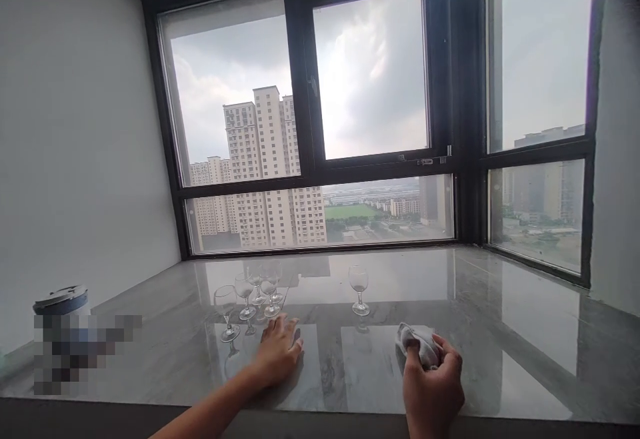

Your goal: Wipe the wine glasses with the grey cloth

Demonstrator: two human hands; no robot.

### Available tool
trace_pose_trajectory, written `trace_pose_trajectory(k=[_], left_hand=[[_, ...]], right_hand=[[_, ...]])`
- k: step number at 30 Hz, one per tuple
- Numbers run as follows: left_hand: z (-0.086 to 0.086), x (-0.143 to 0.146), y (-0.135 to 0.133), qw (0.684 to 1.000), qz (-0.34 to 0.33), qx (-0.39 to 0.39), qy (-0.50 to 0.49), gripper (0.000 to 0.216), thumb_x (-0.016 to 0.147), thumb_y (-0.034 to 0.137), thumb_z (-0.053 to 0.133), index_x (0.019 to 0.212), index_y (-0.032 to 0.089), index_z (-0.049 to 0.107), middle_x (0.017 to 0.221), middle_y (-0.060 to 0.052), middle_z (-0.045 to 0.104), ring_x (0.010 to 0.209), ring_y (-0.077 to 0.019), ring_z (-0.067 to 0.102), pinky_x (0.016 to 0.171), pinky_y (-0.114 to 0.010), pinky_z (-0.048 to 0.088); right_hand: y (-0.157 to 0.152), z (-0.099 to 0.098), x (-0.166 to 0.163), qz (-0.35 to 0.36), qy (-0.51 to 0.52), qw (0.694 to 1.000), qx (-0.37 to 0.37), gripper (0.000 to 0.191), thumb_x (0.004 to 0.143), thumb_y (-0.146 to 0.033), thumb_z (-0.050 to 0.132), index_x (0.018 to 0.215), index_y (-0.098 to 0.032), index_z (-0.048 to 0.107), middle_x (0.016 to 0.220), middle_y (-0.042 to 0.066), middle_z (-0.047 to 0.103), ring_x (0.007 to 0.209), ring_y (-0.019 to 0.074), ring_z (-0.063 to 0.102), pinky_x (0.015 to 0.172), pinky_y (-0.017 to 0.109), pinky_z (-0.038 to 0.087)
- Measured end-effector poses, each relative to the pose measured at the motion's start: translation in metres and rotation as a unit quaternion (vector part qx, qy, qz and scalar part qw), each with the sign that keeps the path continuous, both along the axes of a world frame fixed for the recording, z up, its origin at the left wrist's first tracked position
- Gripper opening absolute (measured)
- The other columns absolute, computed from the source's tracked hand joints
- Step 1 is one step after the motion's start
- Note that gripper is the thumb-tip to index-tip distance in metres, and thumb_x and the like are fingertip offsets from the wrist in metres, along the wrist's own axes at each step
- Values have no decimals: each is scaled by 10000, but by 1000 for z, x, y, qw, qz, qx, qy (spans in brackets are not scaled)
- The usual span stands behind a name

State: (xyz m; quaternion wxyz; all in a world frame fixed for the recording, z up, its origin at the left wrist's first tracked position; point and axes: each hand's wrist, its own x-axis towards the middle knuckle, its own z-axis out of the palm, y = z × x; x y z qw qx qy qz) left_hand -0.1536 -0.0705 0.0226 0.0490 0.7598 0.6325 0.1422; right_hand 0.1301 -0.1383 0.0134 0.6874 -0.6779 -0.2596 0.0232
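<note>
My right hand (pixel 435 379) grips a crumpled light grey cloth (pixel 421 346) just above the glossy stone sill. Fingers apart and with nothing in it, my left hand (pixel 278 351) reaches low over the sill, near a group of stemmed glasses. The nearest stemmed glass (pixel 227 306) of that group stands upright to the left of the hand. Several more, clear and upright, stand close together just beyond my fingertips, partly overlapping one another. A single stemmed glass (pixel 359 282) stands apart on the right, between my two hands and farther back.
A wide grey stone sill (pixel 370 379) with strong reflections runs up to dark window frames (pixel 320 252). At the far left stands a white tub with a dark band (pixel 60 300), its lower part and surroundings blurred out. A white wall (pixel 85 126) bounds the left side.
</note>
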Motion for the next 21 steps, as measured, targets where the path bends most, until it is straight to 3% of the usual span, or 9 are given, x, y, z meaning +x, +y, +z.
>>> trace_pose_trajectory(k=[3, 5, 8, 12, 17, 21], left_hand=[[2, 47, -2, 992, -124, -13, -29, 609, 890, 431, 443, 1468, 239, 452, 1545, -101, 384, 1435, -307, 304, 1189, -460, 240], [1, 82, 9, 985, -167, -19, -40, 631, 871, 420, 478, 1486, 291, 420, 1598, -56, 305, 1459, -324, 256, 1202, -492, 207], [-2, 127, 35, 978, -204, -11, -31, 657, 839, 418, 526, 1483, 341, 420, 1633, -13, 229, 1476, -370, 202, 1203, -560, 155], [0, 160, 60, 979, -202, 2, -5, 628, 853, 485, 498, 1448, 285, 494, 1574, -86, 359, 1433, -375, 310, 1189, -563, 189], [8, 147, 49, 974, -226, 30, 14, 571, 860, 526, 482, 1377, 302, 572, 1464, -83, 513, 1361, -340, 419, 1165, -531, 251], [11, 88, 15, 976, -214, 33, 14, 534, 867, 543, 496, 1344, 329, 600, 1413, -66, 564, 1369, -321, 411, 1165, -493, 257]], right_hand=[[1, 0, 0, -5, 4, 1000, 2, 529, 758, -603, 580, 1124, -221, 563, 1028, 97, 650, 868, 302, 619, 717, 363, 434], [1, -1, 0, -5, 4, 1000, 6, 532, 753, -605, 584, 1120, -222, 563, 1025, 95, 652, 871, 303, 620, 720, 365, 437], [3, -3, 2, -5, 0, 1000, 14, 526, 756, -608, 578, 1111, -220, 563, 1030, 97, 654, 867, 303, 626, 727, 372, 449], [6, -5, 5, -5, -1, 1000, 22, 505, 778, -604, 560, 1103, -218, 561, 1031, 101, 654, 896, 307, 632, 747, 378, 462], [6, -3, 5, -6, -2, 1000, 22, 520, 769, -608, 563, 1109, -215, 560, 1053, 108, 654, 920, 307, 631, 752, 371, 459], [3, 0, 5, 2, 10, 1000, 6, 526, 755, -610, 572, 1112, -222, 559, 1022, 95, 655, 881, 303, 627, 725, 367, 449]])
